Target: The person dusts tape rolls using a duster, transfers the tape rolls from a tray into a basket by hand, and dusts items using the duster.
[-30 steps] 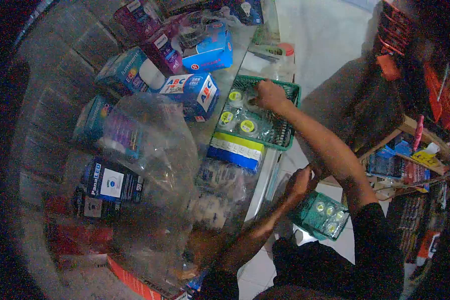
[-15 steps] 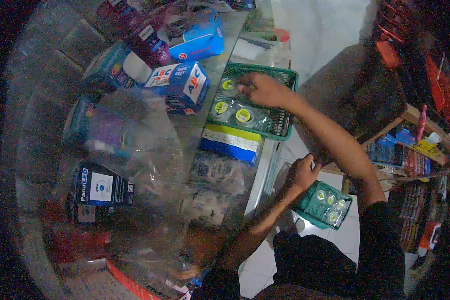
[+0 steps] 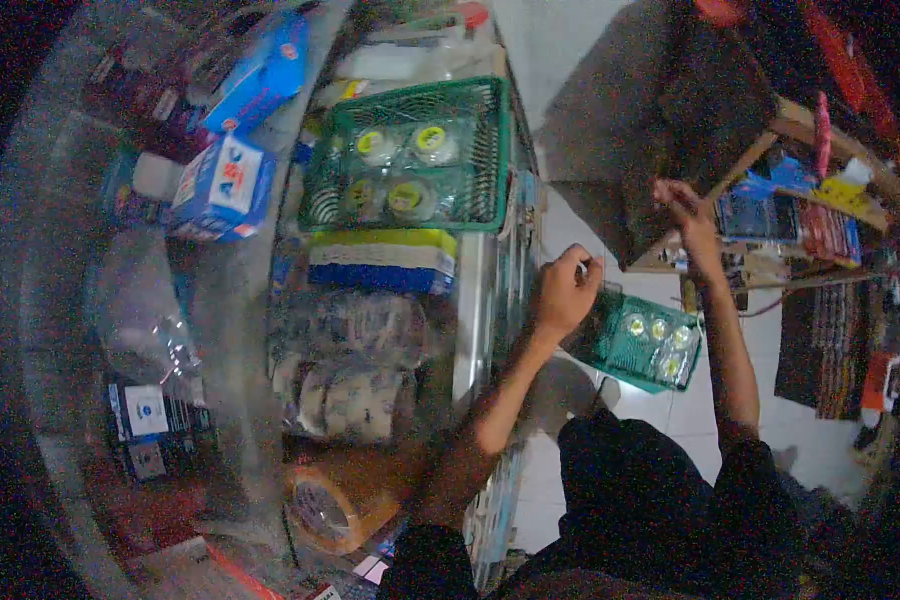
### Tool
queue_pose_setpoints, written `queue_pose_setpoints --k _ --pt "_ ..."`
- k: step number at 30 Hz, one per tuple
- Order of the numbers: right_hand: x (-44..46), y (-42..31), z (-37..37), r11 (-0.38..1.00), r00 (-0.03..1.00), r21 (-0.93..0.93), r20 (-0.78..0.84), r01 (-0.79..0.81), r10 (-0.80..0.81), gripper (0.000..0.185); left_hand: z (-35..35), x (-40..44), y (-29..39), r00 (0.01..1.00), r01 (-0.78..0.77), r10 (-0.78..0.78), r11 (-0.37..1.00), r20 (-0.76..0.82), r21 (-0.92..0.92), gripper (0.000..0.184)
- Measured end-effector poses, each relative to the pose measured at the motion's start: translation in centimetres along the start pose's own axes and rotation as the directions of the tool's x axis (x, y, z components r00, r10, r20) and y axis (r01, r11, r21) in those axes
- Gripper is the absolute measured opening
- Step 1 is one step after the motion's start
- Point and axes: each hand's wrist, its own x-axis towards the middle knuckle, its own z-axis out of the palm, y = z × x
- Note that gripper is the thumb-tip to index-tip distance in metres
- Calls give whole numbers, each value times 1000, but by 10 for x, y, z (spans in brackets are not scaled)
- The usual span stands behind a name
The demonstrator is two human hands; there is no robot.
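My left hand [image 3: 568, 295] is raised beside the counter edge, its fingers curled in; whatever they may hold is too small to make out. To its right and higher in the view is my right hand [image 3: 692, 225], with its fingers apart and nothing visible in them. A green plastic basket [image 3: 505, 150] on the counter holds several clear, round items with yellow-green labels [image 3: 431, 142]. Lower down, just right of my left hand, a second green basket [image 3: 625, 374] contains several similar clear items [image 3: 659, 328].
Beside the upper basket are a yellow-and-blue box [image 3: 380, 262], wrapped rolls [image 3: 355, 400] and a brown tape roll [image 3: 355, 510]. A blue ABC box [image 3: 225, 190] sits at left. Wooden shelving [image 3: 740, 170] stands at right, above a tiled floor [image 3: 540, 490].
My right hand has left the upper basket and moved right, away from the counter. My left hand stays curled, slightly further left. The view has shifted, moving the counter leftward.
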Motion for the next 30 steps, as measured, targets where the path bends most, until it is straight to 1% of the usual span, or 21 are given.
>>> queue_pose_setpoints --k 2,3,6,8,10,12,14,15,16,17,19,20,23,24,27,28,30 --pt "-20 39 -5 997 995 71 102 5 -12 25 -4 3 6 999 7 -8 999 31 32 24" --pt "-23 46 -9 995 986 102 163 8 -25 24 -4 4 10 1000 10 -11 999 29 48 23" --pt "-20 -29 15 981 956 -39 234 192 -178 25 -1 0 16 1000 7 -9 997 24 83 21" --pt "-6 -79 40 939 886 27 320 344 -334 27 -1 -1 14 999 -28 26 996 22 80 20" --pt "7 -121 69 831 772 -26 386 556 -504 28 -1 1 8 998 -67 65 994 19 91 20" --pt "29 -146 109 710 634 12 439 705 -637 30 2 -1 0 996 -92 91 989 12 117 19" --pt "57 -152 154 510 446 -33 538 859 -716 37 -1 -3 2 996 -93 92 993 13 78 19" --pt "67 -159 174 510 445 -90 632 855 -634 41 -1 -3 1 996 -91 90 994 9 60 18" --pt "75 -164 194 502 441 -146 716 853 -541 44 0 0 -1 998 2 -12 989 63 150 16" --pt "83 -168 211 484 434 -200 788 852 -437 47 1 1 -4 998 -21 13 990 60 141 17" --pt "115 -144 250 405 407 -256 844 878 -350 56 -3 1 -2 996 -68 61 990 61 124 18" --pt "128 -133 266 361 399 -283 865 889 -304 60 -8 -3 4 996 -87 85 987 16 139 15" --pt "149 -125 287 369 372 -260 887 892 -275 67 -13 -2 -3 994 -23 9 992 112 124 14" --pt "151 -140 288 326 347 -289 927 900 -139 73 -13 -1 -4 993 -1 -14 991 114 132 15" --pt "145 -154 274 357 335 -239 912 903 -235 78 -8 1 -8 988 62 -83 985 129 158 18" --pt "143 -162 270 337 357 -268 902 903 -241 78 -3 3 -10 986 55 -84 980 145 193 24" --pt "137 -179 261 300 402 -324 881 897 -251 79 -5 2 -6 984 38 -69 982 162 187 27"
